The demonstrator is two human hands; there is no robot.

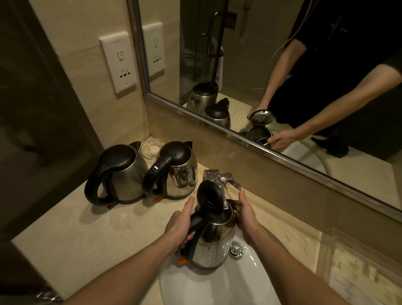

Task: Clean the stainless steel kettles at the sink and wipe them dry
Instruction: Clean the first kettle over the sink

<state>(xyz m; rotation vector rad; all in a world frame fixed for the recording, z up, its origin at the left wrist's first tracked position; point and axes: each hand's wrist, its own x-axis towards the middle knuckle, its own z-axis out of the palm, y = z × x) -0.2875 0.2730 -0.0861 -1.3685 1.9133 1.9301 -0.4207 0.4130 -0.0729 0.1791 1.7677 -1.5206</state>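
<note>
- My left grip (178,224) is wrapped round the black handle (195,221) of the kettle (212,245), with the forefinger stretched up towards the open lid (209,195). My right grip (246,211) clasps the steel body at the rim, on the far side from the handle.
- The kettle hangs tilted over the white sink (223,288), with its mouth just under the tap (215,175).
- The steel is beaded with water, so I judge it slippery. The handle is the sure hold, and the wall is only for steadying.
- I reckon it is stiff and light when empty, and heavier once it fills. The hinged lid looks the weakest part and is no place to lift by.
- A second kettle (128,175) and a third kettle (181,173) stand side by side on the tabletop (84,236), lids down, left of the sink.
</note>
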